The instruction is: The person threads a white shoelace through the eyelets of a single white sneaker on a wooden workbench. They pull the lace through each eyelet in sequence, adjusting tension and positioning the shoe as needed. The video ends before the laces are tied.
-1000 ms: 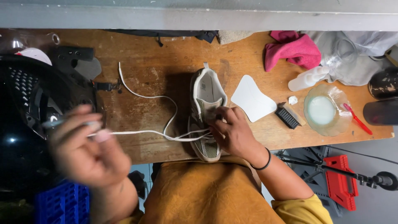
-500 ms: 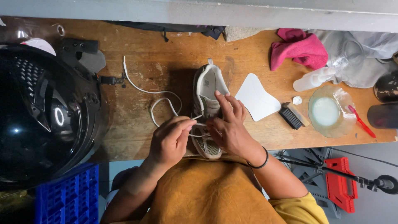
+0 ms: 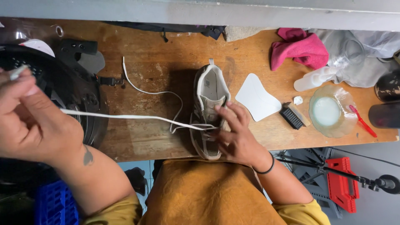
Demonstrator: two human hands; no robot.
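Observation:
A grey and white sneaker (image 3: 208,89) lies on the wooden table (image 3: 162,46), toe toward me. My right hand (image 3: 235,135) rests on its front half and steadies it. My left hand (image 3: 35,121) is raised far to the left, close to the camera, shut on the end of a white shoelace (image 3: 125,117). The lace runs taut from that hand to the shoe's eyelets. The lace's other end (image 3: 137,85) trails loose across the table to the left of the shoe.
A black helmet (image 3: 71,87) sits at the left. A white insole (image 3: 256,98), small black brush (image 3: 291,116), glass dish (image 3: 329,111) with a red toothbrush (image 3: 362,121), white bottle (image 3: 314,78) and pink cloth (image 3: 300,48) lie to the right.
My left hand has pulled away from the shoe to the far left, drawing the lace out taut. My right hand has stayed on the shoe.

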